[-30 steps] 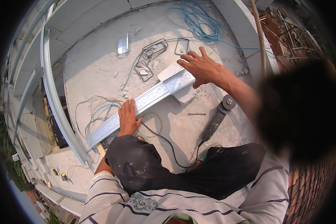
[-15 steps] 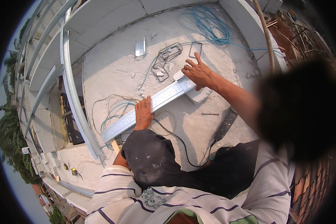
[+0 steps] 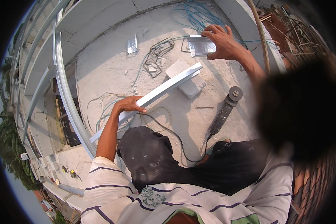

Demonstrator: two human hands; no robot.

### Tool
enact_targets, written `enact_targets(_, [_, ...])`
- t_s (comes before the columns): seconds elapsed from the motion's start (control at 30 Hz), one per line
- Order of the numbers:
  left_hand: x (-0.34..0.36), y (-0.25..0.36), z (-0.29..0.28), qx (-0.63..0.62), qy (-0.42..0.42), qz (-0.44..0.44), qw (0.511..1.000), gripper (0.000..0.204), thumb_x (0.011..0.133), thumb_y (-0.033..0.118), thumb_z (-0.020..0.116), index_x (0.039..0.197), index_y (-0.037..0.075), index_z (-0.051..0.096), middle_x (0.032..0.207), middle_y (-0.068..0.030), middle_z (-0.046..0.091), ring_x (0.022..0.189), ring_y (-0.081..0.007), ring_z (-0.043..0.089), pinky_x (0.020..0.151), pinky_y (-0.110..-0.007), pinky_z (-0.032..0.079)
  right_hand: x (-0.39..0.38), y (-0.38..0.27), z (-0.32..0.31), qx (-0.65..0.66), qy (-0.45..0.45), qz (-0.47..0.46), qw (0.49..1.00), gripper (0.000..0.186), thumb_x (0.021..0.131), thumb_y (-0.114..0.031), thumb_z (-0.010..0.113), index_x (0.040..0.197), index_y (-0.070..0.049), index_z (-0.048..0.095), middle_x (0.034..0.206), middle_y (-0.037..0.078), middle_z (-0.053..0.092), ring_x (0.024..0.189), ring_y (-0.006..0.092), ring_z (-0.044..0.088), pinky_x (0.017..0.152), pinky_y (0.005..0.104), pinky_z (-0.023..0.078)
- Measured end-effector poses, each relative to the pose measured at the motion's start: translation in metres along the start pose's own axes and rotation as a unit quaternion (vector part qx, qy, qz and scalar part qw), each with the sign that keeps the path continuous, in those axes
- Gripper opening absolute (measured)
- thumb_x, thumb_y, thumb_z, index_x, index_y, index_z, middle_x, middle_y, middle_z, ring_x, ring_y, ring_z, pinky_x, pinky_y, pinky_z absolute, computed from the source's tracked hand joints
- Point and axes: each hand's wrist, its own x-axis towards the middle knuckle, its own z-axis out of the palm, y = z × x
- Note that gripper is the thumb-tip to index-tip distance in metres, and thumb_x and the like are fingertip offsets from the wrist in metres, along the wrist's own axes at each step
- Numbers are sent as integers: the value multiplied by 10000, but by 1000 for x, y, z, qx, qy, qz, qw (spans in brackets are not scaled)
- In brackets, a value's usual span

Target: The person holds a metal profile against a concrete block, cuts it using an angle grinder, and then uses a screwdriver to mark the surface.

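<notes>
My left hand (image 3: 129, 104) grips a long silver metal channel (image 3: 164, 84), turned onto its side and running diagonally over a pale concrete block (image 3: 194, 89). My right hand (image 3: 222, 44) holds a short silver channel piece (image 3: 198, 46) between thumb and fingers, above and right of the long piece's end. An angle grinder (image 3: 223, 115) with a black cord lies on the floor below my right hand, beside a nail (image 3: 204, 107).
Coiled blue cable (image 3: 198, 15), bent wire frames (image 3: 162, 46) and another short metal piece (image 3: 132, 43) lie beyond. Curved metal channels (image 3: 65, 93) run along the left by block walls. Tape measures (image 3: 72, 174) sit lower left. Low wall and wooden pole (image 3: 261, 37) stand right.
The short piece has come off the long channel's end and moved up and right in my right hand. My left hand has shifted down-left, and the long channel is turned onto its side.
</notes>
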Motion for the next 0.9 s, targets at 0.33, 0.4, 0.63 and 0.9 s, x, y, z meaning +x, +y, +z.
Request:
enact_targets(0.33, [31, -32, -31, -100, -25, -134, 986, 943, 678, 500, 948, 1407, 6, 610, 1265, -148, 700, 1137, -240, 656, 954, -388, 511, -6, -7, 23, -12, -34, -26, 999, 890, 656, -212, 935, 1471, -147, 582, 1472, 63, 549, 1482, 291, 417, 1246, 727, 209])
enact_targets(0.4, [34, -28, -25, -21, 30, -57, 998, 1018, 657, 485, 961, 1445, -28, 570, 1329, -185, 679, 1227, -279, 635, 1040, -389, 486, -4, -10, 35, -24, -31, -47, 998, 880, 667, -160, 939, 1469, -160, 576, 1474, 48, 552, 1492, 287, 404, 1237, 728, 229])
enact_targets(0.63, [34, -41, 21, 162, 255, 48, 952, 1204, 603, 449, 980, 1573, 11, 416, 1533, -265, 536, 1420, -419, 515, 1191, -455, 424, 24, -32, 76, -47, -108, -94, 989, 834, 665, -116, 954, 1425, -154, 613, 1405, 37, 613, 1471, 280, 434, 1231, 741, 240])
enact_targets(0.9, [37, -28, 31, 160, 295, 19, 942, 1054, 629, 385, 933, 1510, 26, 478, 1437, -244, 603, 1318, -418, 575, 1112, -470, 464, 59, -47, 120, -62, -78, -154, 983, 750, 632, -60, 927, 1331, -135, 665, 1275, 41, 641, 1346, 257, 519, 1157, 706, 311])
